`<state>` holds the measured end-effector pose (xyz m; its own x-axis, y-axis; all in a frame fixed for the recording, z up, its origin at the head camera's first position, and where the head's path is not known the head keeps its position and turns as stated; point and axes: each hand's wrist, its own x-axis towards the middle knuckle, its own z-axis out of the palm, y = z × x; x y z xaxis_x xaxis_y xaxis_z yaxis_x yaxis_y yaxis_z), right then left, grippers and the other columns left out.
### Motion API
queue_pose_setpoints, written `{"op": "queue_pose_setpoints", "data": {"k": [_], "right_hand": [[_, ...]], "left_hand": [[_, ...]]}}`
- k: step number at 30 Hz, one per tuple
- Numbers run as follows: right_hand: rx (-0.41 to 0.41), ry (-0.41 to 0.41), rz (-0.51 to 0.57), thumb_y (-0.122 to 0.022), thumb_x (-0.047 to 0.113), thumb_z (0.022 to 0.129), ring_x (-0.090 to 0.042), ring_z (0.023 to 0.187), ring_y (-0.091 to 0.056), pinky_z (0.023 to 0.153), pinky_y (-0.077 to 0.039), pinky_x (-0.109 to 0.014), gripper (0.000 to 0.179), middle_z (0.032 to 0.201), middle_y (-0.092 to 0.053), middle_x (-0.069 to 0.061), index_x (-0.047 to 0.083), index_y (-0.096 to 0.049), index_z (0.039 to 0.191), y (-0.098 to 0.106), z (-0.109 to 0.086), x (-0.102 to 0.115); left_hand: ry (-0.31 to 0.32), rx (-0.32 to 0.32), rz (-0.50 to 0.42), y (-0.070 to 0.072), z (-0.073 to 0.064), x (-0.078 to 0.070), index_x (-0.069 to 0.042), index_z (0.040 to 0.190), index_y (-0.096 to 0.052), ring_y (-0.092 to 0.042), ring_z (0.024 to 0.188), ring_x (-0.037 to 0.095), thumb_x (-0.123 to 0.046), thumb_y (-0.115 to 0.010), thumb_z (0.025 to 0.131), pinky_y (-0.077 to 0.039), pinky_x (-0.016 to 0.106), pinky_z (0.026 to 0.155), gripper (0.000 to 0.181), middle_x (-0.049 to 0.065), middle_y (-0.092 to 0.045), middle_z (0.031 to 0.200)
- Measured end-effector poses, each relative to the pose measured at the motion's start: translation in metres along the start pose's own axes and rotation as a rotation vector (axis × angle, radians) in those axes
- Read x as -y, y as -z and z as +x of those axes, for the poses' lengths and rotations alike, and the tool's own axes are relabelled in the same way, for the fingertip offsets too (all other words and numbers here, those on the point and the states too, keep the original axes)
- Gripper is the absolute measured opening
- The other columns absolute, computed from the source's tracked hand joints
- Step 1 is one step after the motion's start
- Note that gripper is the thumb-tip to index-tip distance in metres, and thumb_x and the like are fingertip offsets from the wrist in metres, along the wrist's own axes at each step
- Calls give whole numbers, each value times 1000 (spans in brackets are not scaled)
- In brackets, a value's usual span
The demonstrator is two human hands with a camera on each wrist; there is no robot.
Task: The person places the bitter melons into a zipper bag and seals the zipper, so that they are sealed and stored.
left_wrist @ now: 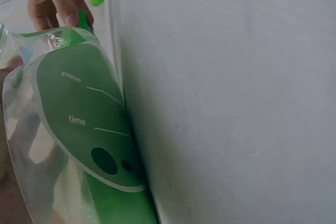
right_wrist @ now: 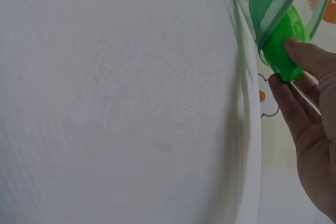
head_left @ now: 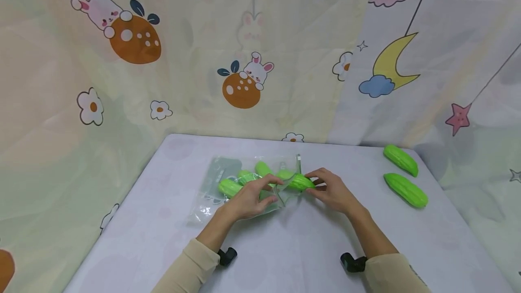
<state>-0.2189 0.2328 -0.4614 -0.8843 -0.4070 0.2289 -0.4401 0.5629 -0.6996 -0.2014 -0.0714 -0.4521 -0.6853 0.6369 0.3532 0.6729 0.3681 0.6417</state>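
A clear zip bag (head_left: pixel 203 209) with a printed green label (left_wrist: pixel 86 108) lies on the table, and several bright green cucumbers (head_left: pixel 229 187) show through its plastic. My left hand (head_left: pixel 246 200) holds the bag by the rim of its mouth, which gapes toward the right. Between the thumb and fingers of my right hand (head_left: pixel 334 192) is the end of another cucumber (head_left: pixel 302 182). That cucumber's other end is inside the bag's mouth, as the right wrist view shows with the cucumber (right_wrist: pixel 286 38) passing between the two rims.
Two more cucumbers, one (head_left: pixel 400 160) behind the other (head_left: pixel 405 190), lie at the table's right side. A white cloth covers the table (head_left: pixel 301 248). Behind it hangs a printed curtain (head_left: pixel 195 58) with rabbits and flowers.
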Motion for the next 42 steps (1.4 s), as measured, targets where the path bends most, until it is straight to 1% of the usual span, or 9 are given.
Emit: {"op": "queue_pose_setpoints", "data": {"k": [8, 13, 16, 19, 22, 28, 35, 38, 42], "right_hand": [[17, -32, -24, -77, 1, 88, -33, 109, -70, 89, -60, -37, 45, 126, -66, -11, 6, -65, 131, -2, 0, -2], [24, -33, -55, -78, 4, 88, -31, 104, -70, 84, -61, -41, 42, 126, -69, -11, 6, -66, 128, -3, 0, 0], [26, -38, -84, -78, 7, 89, -26, 99, -70, 81, -61, -39, 39, 123, -71, -9, 8, -68, 126, -4, 1, 1], [29, -43, -95, -79, 7, 89, -23, 96, -70, 81, -61, -39, 38, 121, -72, -9, 8, -68, 125, -6, 2, 2], [31, -55, -94, -78, 7, 89, -23, 95, -71, 82, -61, -39, 37, 121, -71, -10, 7, -68, 125, -8, 3, 3], [37, -81, -83, -79, 10, 90, -25, 98, -73, 84, -61, -38, 38, 125, -70, -11, 9, -67, 127, -9, 4, 4], [-16, -94, -63, -79, 6, 89, -29, 101, -73, 85, -61, -36, 39, 126, -68, -11, 10, -67, 126, -3, -2, -1], [-31, -90, -46, -79, 6, 89, -31, 102, -73, 85, -61, -37, 40, 126, -68, -13, 8, -67, 127, -2, -5, -2], [-54, -85, -15, -79, 6, 89, -32, 102, -73, 84, -61, -37, 40, 126, -67, -13, 7, -66, 127, 0, -9, -5]], "left_hand": [[15, 14, 82, 0, -2, 0, -22, 143, -52, -68, 112, 15, -22, -74, 96, -57, 34, 92, 52, -7, -60, 143], [-15, 32, 195, 3, -5, 1, -23, 148, -53, -64, 121, 13, -25, -72, 98, -50, 39, 106, 54, -8, -58, 147], [54, 61, 294, 5, -8, -4, -30, 149, -51, -59, 131, 14, -31, -67, 101, -35, 60, 115, 51, -10, -57, 148], [154, 107, 364, 7, -10, -11, -37, 150, -47, -56, 136, 18, -36, -61, 103, -25, 78, 110, 49, -8, -58, 148], [206, 144, 366, 7, -11, -17, -38, 151, -45, -57, 135, 22, -36, -58, 105, -24, 85, 104, 48, -5, -58, 148], [147, 118, 313, 7, -13, -18, -29, 148, -50, -54, 138, 20, -29, -61, 104, -30, 81, 104, 46, -4, -58, 149], [4, 66, 253, 6, -12, -11, -23, 144, -54, -62, 126, 11, -23, -63, 103, -48, 54, 108, 42, -6, -66, 137], [-22, 71, 249, 5, -10, -10, -24, 144, -54, -61, 126, 9, -24, -64, 103, -48, 50, 108, 42, -7, -65, 138], [-32, 85, 234, 2, -6, -10, -26, 144, -53, -59, 129, 10, -24, -64, 103, -45, 57, 110, 42, -9, -64, 140]]}}
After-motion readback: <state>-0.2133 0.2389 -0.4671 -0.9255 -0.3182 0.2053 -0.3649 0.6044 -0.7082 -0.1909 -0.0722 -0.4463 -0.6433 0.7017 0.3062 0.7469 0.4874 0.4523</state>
